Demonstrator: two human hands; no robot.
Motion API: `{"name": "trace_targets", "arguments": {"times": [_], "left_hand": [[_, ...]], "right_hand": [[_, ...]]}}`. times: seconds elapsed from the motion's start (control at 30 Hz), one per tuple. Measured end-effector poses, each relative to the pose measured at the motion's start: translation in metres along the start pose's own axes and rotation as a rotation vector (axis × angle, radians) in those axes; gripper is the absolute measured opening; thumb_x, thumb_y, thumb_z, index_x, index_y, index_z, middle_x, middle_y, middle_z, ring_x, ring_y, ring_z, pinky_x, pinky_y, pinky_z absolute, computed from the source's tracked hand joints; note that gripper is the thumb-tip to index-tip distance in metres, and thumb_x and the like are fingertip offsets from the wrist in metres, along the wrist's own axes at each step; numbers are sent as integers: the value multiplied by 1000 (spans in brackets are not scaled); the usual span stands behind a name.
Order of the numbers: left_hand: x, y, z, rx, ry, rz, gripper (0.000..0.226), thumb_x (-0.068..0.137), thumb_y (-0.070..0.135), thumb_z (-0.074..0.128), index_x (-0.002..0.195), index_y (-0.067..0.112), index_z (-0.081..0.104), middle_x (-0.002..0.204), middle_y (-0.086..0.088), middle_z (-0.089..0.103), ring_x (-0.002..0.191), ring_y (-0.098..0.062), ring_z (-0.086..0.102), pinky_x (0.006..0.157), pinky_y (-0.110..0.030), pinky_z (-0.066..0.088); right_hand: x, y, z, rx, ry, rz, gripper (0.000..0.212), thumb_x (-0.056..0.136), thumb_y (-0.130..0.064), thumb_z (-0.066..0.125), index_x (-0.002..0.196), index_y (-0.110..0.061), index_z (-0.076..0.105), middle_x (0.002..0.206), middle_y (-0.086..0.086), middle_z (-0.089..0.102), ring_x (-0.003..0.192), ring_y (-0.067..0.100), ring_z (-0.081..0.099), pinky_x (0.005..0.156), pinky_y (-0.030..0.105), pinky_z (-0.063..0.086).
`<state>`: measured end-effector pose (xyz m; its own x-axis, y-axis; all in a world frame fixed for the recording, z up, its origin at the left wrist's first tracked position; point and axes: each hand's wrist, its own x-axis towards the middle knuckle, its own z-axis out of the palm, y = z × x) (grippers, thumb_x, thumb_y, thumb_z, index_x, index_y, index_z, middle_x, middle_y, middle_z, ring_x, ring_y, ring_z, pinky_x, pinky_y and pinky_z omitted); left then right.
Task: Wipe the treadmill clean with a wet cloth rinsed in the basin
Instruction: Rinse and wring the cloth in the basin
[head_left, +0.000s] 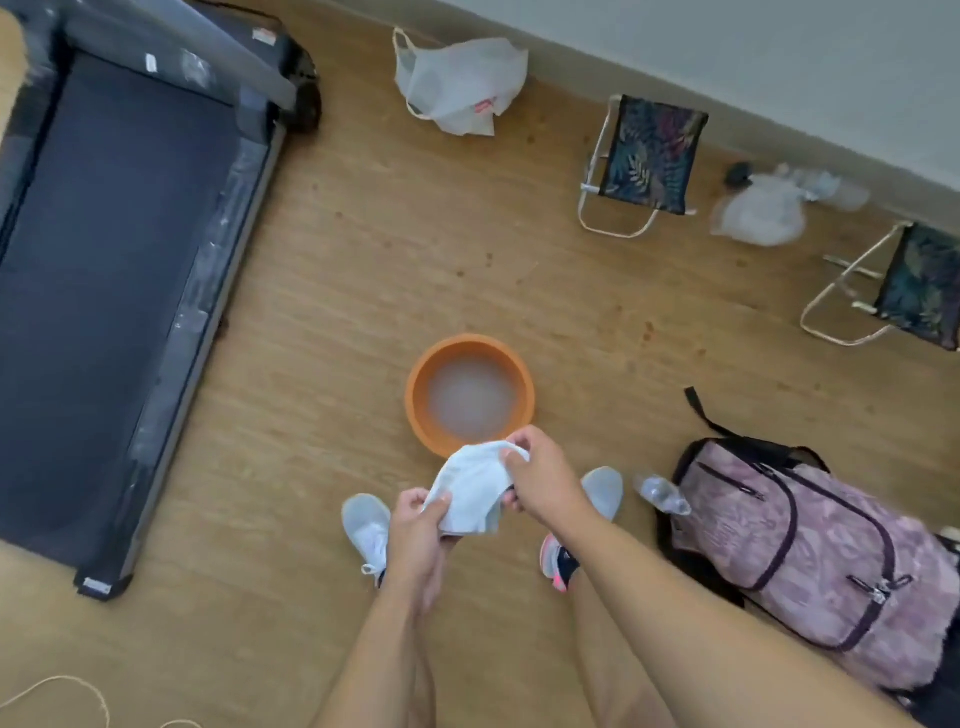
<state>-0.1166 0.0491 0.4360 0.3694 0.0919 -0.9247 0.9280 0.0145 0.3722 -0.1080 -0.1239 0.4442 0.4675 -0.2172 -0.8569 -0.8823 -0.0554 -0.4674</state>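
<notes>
I stand over an orange basin (415, 387) of cloudy water on the wooden floor. A white cloth (470, 486) is stretched between both hands just in front of the basin's near rim. My left hand (418, 530) pinches its lower corner; my right hand (540, 475) grips its upper edge. The black treadmill (109, 249) lies to the left, its dark belt flanked by grey side rails.
A pink backpack (810, 551) with a clear bottle (661, 493) beside it lies at the right. Two folding stools (649, 156) (919, 288) and plastic bags (457, 83) (761, 210) sit along the far wall. My shoes (366, 525) stand behind the basin. A cord (78, 691) lies at the bottom left.
</notes>
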Motion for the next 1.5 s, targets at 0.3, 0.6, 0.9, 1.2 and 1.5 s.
{"name": "trace_targets", "arguments": {"times": [0.3,0.6,0.9,1.2,1.5], "left_hand": [[265,-61,9,14,-82,80,14,100,9,61,89,17,61,90,-9,69,85,-24,64,75,-33,52],[436,-97,53,68,-5,78,15,103,6,56,112,16,64,98,-8,73,93,-21,71,93,-39,59],[476,-131,45,228,116,121,20,89,10,54,87,20,71,88,-6,79,92,-28,77,89,-45,62],[439,-89,33,484,273,231,32,81,0,47,90,20,70,87,-3,76,89,-30,71,80,-37,58],[424,-94,35,422,75,443,20,97,12,56,95,21,74,93,5,69,81,-8,59,73,-14,42]], "right_hand": [[259,113,74,-250,32,-95,21,99,-14,60,118,-12,70,111,7,75,106,26,68,91,35,50],[386,165,127,-788,188,-334,58,95,-26,68,149,-24,48,141,6,44,131,33,43,109,44,41],[449,181,136,-887,55,-343,19,92,-24,73,110,-26,73,112,3,69,115,29,59,84,37,47],[431,172,114,-382,204,-140,27,103,-19,57,77,-16,64,70,-1,60,71,21,55,61,25,42],[424,165,114,-261,126,-75,43,86,-57,67,81,-15,64,74,-2,69,75,22,66,71,33,52]]}}
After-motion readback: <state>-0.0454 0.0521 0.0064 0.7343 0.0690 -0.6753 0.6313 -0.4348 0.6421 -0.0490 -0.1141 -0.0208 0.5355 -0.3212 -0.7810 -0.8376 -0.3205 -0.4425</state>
